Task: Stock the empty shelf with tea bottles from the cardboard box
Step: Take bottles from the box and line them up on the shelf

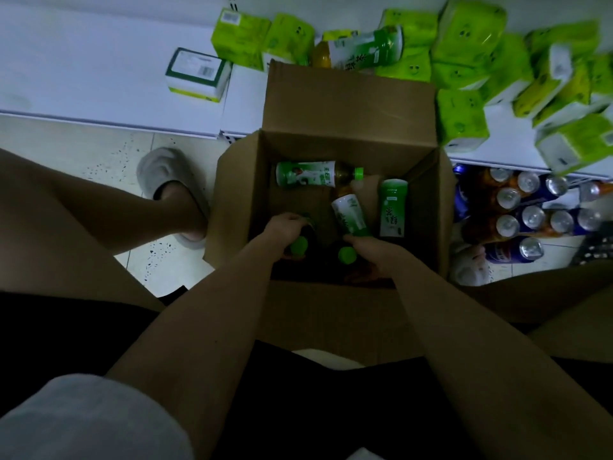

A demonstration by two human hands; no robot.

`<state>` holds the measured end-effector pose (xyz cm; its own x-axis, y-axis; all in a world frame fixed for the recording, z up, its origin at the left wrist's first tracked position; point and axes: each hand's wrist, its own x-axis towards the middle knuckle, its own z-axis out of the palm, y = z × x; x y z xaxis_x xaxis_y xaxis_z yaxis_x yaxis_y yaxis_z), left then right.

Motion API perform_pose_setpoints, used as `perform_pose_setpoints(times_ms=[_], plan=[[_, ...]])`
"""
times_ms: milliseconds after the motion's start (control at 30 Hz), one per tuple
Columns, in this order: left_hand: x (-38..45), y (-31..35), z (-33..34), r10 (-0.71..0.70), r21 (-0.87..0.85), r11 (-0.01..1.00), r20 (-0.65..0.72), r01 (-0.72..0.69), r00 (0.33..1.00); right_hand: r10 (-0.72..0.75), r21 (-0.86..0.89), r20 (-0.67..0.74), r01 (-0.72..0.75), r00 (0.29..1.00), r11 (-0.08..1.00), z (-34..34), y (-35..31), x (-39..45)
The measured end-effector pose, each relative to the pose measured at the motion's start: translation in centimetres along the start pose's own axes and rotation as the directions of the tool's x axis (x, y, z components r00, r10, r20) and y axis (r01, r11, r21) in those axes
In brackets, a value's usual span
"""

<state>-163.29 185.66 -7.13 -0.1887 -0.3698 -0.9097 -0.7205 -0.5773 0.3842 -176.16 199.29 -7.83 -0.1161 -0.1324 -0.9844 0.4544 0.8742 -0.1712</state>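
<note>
An open cardboard box (348,104) stands on the floor against a white shelf (83,71). Both my hands reach into it. My left hand (285,229) is closed around a dark tea bottle with a green cap (299,246). My right hand (371,250) grips the neck of a second tea bottle (350,215) with a white-green label. Two more tea bottles lie in the box, one (315,174) at the back and one (392,207) on the right. Another tea bottle (358,48) lies on the shelf behind the box.
Several green tissue packs (464,31) crowd the shelf's right side, and a white-green carton (197,74) sits left of the box. Drink cans (517,210) fill the lower shelf at right. My slippered foot (172,190) rests left of the box.
</note>
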Motion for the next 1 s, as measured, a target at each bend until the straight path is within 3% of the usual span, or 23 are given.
perform_pose_setpoints(times_ms=[133,267,333,400,467,533,600,700,867,1000], plan=[[-0.6,1.3,-0.6,-0.029,-0.338,0.939,0.112,0.066,0.993,-0.069,-0.036,-0.037,0.068,0.997,0.997,-0.3,-0.5,0.5],[-0.1,1.8,-1.5,0.033,-0.447,0.891,0.232,0.077,0.972,-0.191,-0.199,-0.073,0.173,0.979,0.965,-0.2,-1.4,1.0],[0.4,1.7,-1.6,0.039,-0.367,0.929,0.213,0.043,0.976,-0.206,-0.181,-0.046,0.194,0.978,0.964,-0.5,-1.4,0.9],[0.8,1.3,-1.5,0.083,-0.163,0.985,0.147,-0.059,0.986,-0.181,-0.129,-0.047,0.174,0.982,0.976,-0.8,-1.2,0.7],[1.2,0.7,-1.6,0.175,0.064,0.981,0.097,-0.182,0.98,-0.283,-0.26,-0.029,0.267,0.959,0.928,-1.1,-1.1,1.1],[1.6,0.3,-1.6,0.28,0.179,0.941,0.063,-0.287,0.958,-0.462,-0.429,0.044,0.434,0.886,0.792,-1.0,-1.2,1.6],[1.7,0.2,-1.3,0.345,0.195,0.919,0.032,-0.344,0.938,-0.537,-0.465,0.063,0.5,0.842,0.73,-0.3,-1.3,1.9],[1.7,-0.4,-0.7,0.379,0.243,0.899,-0.012,-0.365,0.925,-0.562,-0.426,0.077,0.537,0.823,0.728,1.6,-2.3,2.4],[2.4,-1.3,-1.1,0.398,0.23,0.898,-0.062,-0.374,0.916,-0.51,-0.41,-0.104,0.431,0.854,0.804,4.2,-3.8,5.0],[3.3,-1.3,-1.0,0.431,0.209,0.888,-0.062,-0.411,0.9,-0.494,-0.483,-0.169,0.365,0.853,0.796,5.0,-3.8,7.6]])
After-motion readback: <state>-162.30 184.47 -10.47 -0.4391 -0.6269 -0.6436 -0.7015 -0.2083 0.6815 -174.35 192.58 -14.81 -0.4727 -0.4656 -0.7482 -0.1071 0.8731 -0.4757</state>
